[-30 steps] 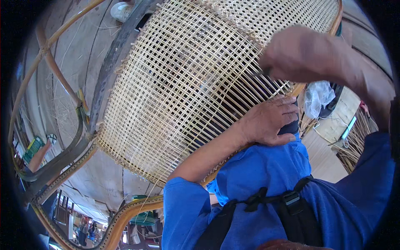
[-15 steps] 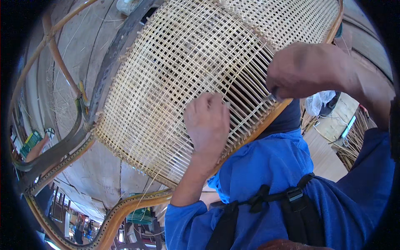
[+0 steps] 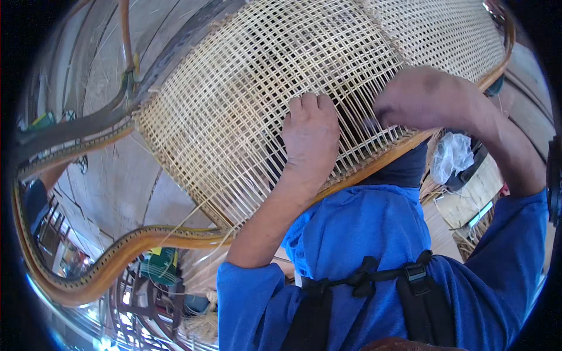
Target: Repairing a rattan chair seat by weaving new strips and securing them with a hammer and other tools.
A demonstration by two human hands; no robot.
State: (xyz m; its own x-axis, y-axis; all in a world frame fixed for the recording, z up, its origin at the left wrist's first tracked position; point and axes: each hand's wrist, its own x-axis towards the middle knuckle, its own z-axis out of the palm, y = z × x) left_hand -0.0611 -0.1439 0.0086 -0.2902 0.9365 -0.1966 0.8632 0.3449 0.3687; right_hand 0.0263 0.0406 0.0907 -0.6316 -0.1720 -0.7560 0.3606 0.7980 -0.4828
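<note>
A pale woven cane panel (image 3: 234, 117) in an open grid fills the upper middle, set in a curved wooden frame (image 3: 404, 149). My left hand (image 3: 310, 137) lies flat on the weave near its lower edge, fingertips pressed into the mesh, holding nothing. To the right, my right hand (image 3: 427, 96) is closed over the loose vertical cane strands (image 3: 363, 126) where the weave is unfinished; its fingertips are hidden among them. Both forearms rise from my blue shirt (image 3: 363, 234) below.
A bent rattan frame piece (image 3: 117, 257) curves along the lower left. A clear plastic bag (image 3: 451, 155) sits at the right by bundles of cane. A green object (image 3: 158, 266) lies below the panel. Black harness straps (image 3: 363, 281) cross my chest.
My left hand has moved from the panel's right edge up onto the middle of the weave. My right hand has shifted slightly left along the loose strands.
</note>
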